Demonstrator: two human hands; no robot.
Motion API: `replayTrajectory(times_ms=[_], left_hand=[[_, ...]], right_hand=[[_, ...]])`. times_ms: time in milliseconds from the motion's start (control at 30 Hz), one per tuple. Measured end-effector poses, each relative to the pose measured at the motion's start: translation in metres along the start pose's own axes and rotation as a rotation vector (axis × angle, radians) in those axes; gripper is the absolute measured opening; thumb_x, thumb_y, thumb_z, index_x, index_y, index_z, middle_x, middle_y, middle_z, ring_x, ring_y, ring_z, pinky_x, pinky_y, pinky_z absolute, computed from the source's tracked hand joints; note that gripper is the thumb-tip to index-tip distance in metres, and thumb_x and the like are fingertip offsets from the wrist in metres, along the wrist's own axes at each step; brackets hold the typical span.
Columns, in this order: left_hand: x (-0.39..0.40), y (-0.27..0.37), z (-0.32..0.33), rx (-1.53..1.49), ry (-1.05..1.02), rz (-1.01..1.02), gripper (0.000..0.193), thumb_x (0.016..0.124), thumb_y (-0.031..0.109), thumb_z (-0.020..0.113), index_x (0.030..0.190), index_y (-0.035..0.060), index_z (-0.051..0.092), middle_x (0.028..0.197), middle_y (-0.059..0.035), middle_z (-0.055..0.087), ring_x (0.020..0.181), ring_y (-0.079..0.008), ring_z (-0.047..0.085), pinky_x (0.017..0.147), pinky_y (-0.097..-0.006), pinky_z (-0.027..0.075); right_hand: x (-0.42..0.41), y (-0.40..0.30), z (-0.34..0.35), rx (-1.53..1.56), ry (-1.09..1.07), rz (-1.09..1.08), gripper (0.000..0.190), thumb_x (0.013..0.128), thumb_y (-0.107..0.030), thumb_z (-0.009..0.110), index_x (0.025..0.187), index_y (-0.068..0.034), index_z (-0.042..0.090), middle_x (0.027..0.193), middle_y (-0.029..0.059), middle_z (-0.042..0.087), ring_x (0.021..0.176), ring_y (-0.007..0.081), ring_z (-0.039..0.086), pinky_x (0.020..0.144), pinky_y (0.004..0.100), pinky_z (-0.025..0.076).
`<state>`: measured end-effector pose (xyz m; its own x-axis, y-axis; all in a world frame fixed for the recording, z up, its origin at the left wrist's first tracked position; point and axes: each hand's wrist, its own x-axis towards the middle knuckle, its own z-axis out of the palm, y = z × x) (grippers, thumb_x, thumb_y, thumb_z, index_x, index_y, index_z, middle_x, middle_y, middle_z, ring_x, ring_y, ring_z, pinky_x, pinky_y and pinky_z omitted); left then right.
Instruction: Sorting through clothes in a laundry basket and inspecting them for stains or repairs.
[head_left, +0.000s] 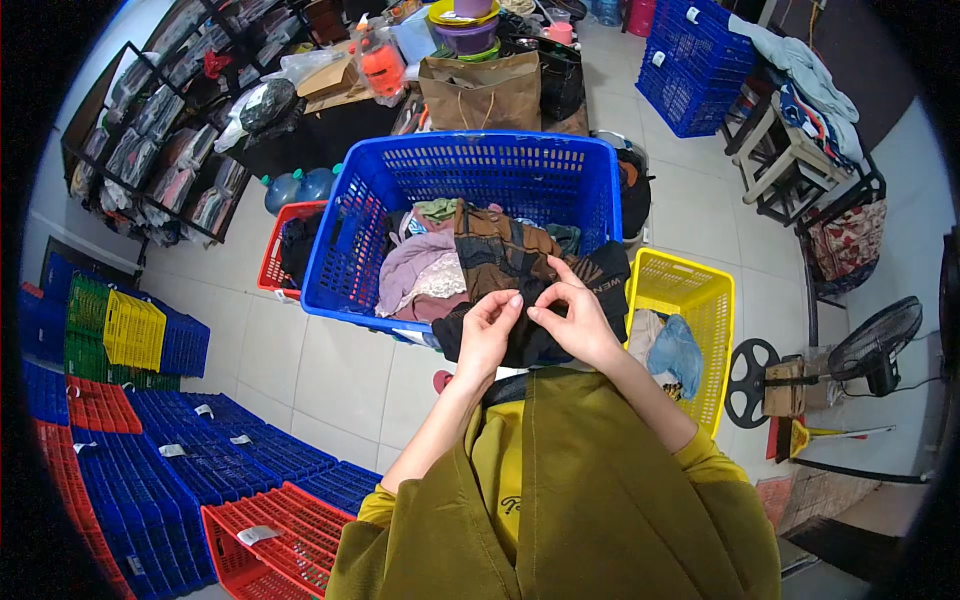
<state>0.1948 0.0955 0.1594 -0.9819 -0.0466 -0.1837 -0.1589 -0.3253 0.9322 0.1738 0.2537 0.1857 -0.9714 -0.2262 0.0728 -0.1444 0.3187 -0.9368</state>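
A black garment (551, 341) with printed lettering is draped over the front rim of a large blue plastic basket (465, 137). My left hand (489, 326) pinches at the garment with thumb and forefinger. Close beside it, my right hand (576, 319) makes a similar pinch, one finger raised; the exact bit of cloth between the fingertips is too small and dark to make out. Beyond my hands, a brown and dark patterned garment (491, 251) lies inside the basket. To its left are a mauve cloth (409, 262) and white lace (439, 276).
A yellow basket (679, 262) with clothes stands at right, a red basket (271, 247) at left. Stacked crates (135, 495) fill the lower left. A pedestal fan (874, 345) stands right. Behind the blue basket, a paper bag (484, 86) sits on a cluttered table.
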Motion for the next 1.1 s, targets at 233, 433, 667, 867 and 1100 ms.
replayTrajectory(times_ms=[233, 433, 667, 867, 1100], left_hand=[[-0.007, 0.008, -0.003, -0.052, 0.003, -0.075, 0.016, 0.093, 0.01, 0.057, 0.104, -0.0007, 0.061, 0.086, 0.0013, 0.064, 0.077, -0.0023, 0.056, 0.071, -0.0151, 0.044], [-0.013, 0.008, 0.005, 0.281, 0.069, 0.246, 0.014, 0.091, 0.01, 0.059, 0.098, -0.001, 0.062, 0.082, 0.0014, 0.06, 0.075, -0.0045, 0.052, 0.069, -0.0185, 0.041], [-0.022, 0.019, 0.012, 0.581, 0.181, 0.532, 0.012, 0.086, 0.007, 0.062, 0.092, -0.0034, 0.063, 0.08, -0.0059, 0.061, 0.076, -0.0103, 0.054, 0.07, -0.0238, 0.043], [-0.019, 0.005, -0.001, 0.391, 0.081, 0.189, 0.015, 0.083, 0.004, 0.067, 0.095, -0.0041, 0.065, 0.078, 0.0007, 0.063, 0.066, -0.0016, 0.051, 0.06, -0.0174, 0.042], [-0.023, 0.012, 0.001, 0.645, 0.114, 0.15, 0.016, 0.082, 0.004, 0.067, 0.096, -0.0034, 0.065, 0.076, 0.0017, 0.063, 0.066, -0.0016, 0.05, 0.058, -0.0163, 0.041]], right_hand=[[-0.006, -0.016, -0.014, -0.124, -0.215, -0.083, 0.01, 0.073, -0.007, 0.068, 0.074, -0.001, 0.06, 0.14, 0.0224, 0.039, 0.114, 0.0326, 0.047, 0.1, 0.038, 0.036], [0.003, -0.007, -0.003, 0.368, -0.077, 0.129, 0.007, 0.072, -0.005, 0.07, 0.074, 0.0, 0.066, 0.142, 0.0286, 0.033, 0.132, 0.0299, 0.037, 0.092, 0.0332, 0.041], [-0.001, -0.01, 0.01, -0.188, 0.134, -0.093, 0.008, 0.069, -0.007, 0.07, 0.07, -0.002, 0.064, 0.138, 0.0226, 0.043, 0.117, 0.0307, 0.052, 0.097, 0.0382, 0.04], [0.001, -0.015, 0.011, -0.001, 0.117, -0.037, 0.008, 0.067, -0.006, 0.068, 0.065, 0.0, 0.062, 0.137, 0.0234, 0.043, 0.117, 0.034, 0.049, 0.099, 0.04, 0.038], [0.0, -0.014, 0.012, 0.187, 0.07, 0.036, 0.007, 0.066, -0.005, 0.068, 0.066, 0.0, 0.062, 0.139, 0.023, 0.042, 0.119, 0.0339, 0.049, 0.099, 0.0402, 0.039]])
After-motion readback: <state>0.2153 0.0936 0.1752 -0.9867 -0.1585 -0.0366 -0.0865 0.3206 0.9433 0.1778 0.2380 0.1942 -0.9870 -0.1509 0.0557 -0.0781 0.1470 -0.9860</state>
